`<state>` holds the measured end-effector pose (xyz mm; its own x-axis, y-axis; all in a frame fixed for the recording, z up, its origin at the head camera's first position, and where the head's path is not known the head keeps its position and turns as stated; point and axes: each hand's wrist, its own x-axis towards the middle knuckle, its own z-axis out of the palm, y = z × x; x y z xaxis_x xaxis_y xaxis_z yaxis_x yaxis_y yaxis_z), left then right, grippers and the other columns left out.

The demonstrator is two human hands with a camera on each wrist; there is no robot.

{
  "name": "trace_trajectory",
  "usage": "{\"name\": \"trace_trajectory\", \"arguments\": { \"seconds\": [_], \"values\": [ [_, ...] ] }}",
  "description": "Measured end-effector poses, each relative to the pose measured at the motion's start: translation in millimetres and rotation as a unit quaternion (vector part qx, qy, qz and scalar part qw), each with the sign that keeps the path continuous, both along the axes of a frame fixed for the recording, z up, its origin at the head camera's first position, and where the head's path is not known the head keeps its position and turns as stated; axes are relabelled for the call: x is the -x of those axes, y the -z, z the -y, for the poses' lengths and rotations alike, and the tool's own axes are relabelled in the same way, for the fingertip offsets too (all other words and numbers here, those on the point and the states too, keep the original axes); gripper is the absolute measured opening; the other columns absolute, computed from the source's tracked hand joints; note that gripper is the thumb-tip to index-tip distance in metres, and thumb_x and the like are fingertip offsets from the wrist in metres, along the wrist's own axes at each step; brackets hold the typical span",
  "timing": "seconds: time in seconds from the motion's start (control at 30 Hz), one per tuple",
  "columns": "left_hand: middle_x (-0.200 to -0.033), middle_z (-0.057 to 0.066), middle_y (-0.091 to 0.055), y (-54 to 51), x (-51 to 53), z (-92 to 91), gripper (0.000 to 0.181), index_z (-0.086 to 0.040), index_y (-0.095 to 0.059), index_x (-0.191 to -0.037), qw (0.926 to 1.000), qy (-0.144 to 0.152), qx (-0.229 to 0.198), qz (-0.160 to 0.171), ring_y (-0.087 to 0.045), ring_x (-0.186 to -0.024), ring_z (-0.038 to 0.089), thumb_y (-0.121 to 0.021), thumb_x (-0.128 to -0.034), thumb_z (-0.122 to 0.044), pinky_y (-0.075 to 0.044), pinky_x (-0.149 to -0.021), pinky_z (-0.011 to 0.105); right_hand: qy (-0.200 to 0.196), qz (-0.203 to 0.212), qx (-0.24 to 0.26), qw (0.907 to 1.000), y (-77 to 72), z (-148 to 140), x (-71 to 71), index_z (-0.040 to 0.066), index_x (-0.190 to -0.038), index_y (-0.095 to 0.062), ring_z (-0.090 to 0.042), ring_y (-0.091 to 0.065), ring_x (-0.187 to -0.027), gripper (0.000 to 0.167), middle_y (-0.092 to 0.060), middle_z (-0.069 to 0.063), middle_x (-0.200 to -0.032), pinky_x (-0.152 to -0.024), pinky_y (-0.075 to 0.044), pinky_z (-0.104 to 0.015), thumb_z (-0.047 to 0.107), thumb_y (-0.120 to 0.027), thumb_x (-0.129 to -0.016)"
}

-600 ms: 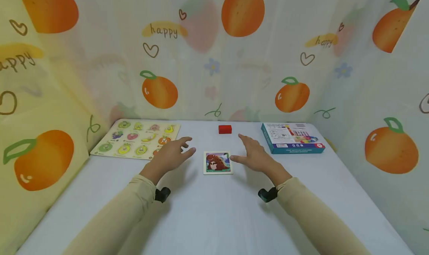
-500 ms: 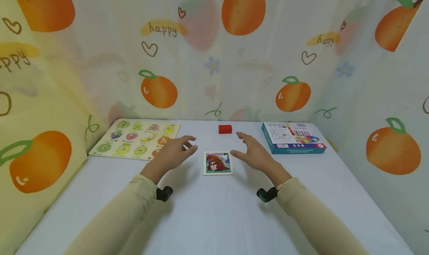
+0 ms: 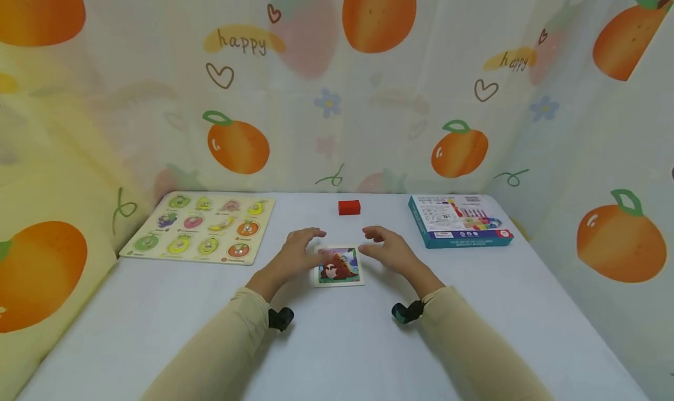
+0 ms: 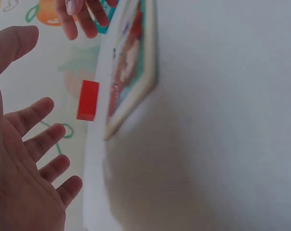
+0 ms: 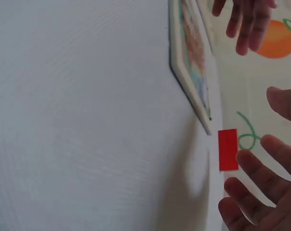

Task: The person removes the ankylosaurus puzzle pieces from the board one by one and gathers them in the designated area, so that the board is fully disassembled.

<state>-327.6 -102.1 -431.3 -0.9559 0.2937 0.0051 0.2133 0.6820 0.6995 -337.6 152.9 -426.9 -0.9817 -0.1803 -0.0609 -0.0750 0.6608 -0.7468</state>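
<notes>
A small square dinosaur picture board (image 3: 339,267) with a pale rim lies flat on the white table. My left hand (image 3: 295,252) hovers at its left side, and the thumb covers the board's upper left part in the head view. My right hand (image 3: 392,253) is held over the table just to the right of it, fingers loosely bent. Both wrist views show spread fingers with nothing between them, apart from the picture board (image 4: 131,62). Beyond the hands sits a red block (image 3: 349,208).
A fruit picture board (image 3: 195,228) lies at the back left of the table. At the back right is a flat teal box (image 3: 460,220) with printed sides. Fruit-patterned curtains (image 3: 326,126) enclose the table at the back and both sides.
Both hands have come closer together and nearer the dinosaur board, the left one now partly over it in view. The head view has shifted slightly; the things on the table keep their places.
</notes>
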Motion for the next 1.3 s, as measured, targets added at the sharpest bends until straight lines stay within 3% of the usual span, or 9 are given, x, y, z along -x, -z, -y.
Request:
{"name": "trace_trajectory", "arguments": {
  "seconds": [0.1, 0.3, 0.6, 0.87, 1.3],
  "values": [
    [-0.153, 0.002, -0.037, 11.7, 3.5, -0.5, 0.07, -0.021, -0.051, -0.141, 0.9998, 0.011, 0.013, 0.006, -0.021, -0.142, 0.028, -0.074, -0.0821, -0.05, -0.026, -0.108, 0.06, -0.003, 0.007, -0.005, 1.0, 8.6, 1.7, 4.3, 0.021, -0.134, -0.059, -0.028, -0.043, -0.129, 0.052, -0.056, -0.003, -0.136, -0.101, -0.04, -0.053, 0.036, -0.074, -0.087],
    [-0.154, -0.001, -0.035, 28.7, 5.7, -0.4, 0.077, -0.023, -0.05, -0.142, 0.9986, 0.041, 0.031, 0.012, -0.018, -0.145, 0.028, -0.078, -0.0773, -0.052, -0.023, -0.11, 0.059, -0.041, -0.022, -0.059, 0.9971, 22.2, -0.3, 11.8, 0.021, -0.128, -0.065, -0.031, -0.038, -0.131, 0.047, -0.054, -0.006, -0.139, -0.106, -0.033, -0.054, 0.035, -0.078, -0.084],
    [-0.154, -0.005, -0.035, 36.2, 4.3, -0.4, 0.073, -0.027, -0.049, -0.142, 0.9979, 0.046, 0.046, 0.004, -0.017, -0.145, 0.029, -0.074, -0.0797, -0.056, -0.022, -0.108, 0.062, -0.073, -0.057, -0.099, 0.9908, 27.0, 1.0, 13.5, 0.023, -0.125, -0.068, -0.031, -0.038, -0.124, 0.047, -0.054, -0.007, -0.134, -0.101, -0.037, -0.052, 0.037, -0.079, -0.083],
    [-0.155, 0.0, -0.035, 38.5, 5.0, 1.6, 0.072, -0.023, -0.048, -0.144, 0.9935, 0.067, 0.084, -0.036, -0.017, -0.145, 0.029, -0.067, -0.0848, -0.058, -0.016, -0.112, 0.057, -0.069, -0.059, -0.131, 0.9872, 31.0, 3.7, 14.0, 0.028, -0.123, -0.069, -0.031, -0.035, -0.127, 0.045, -0.049, -0.008, -0.138, -0.101, -0.037, -0.054, 0.044, -0.077, -0.083],
    [-0.153, 0.002, -0.037, 49.7, 2.9, 0.5, 0.067, -0.021, -0.05, -0.143, 0.9872, 0.069, 0.104, -0.099, -0.022, -0.143, 0.032, -0.065, -0.0871, -0.056, -0.02, -0.109, 0.058, -0.067, -0.069, -0.129, 0.9869, 35.0, 4.1, 13.0, 0.03, -0.118, -0.07, -0.031, -0.034, -0.127, 0.039, -0.049, -0.007, -0.136, -0.1, -0.037, -0.057, 0.045, -0.077, -0.082]
  ]
}}
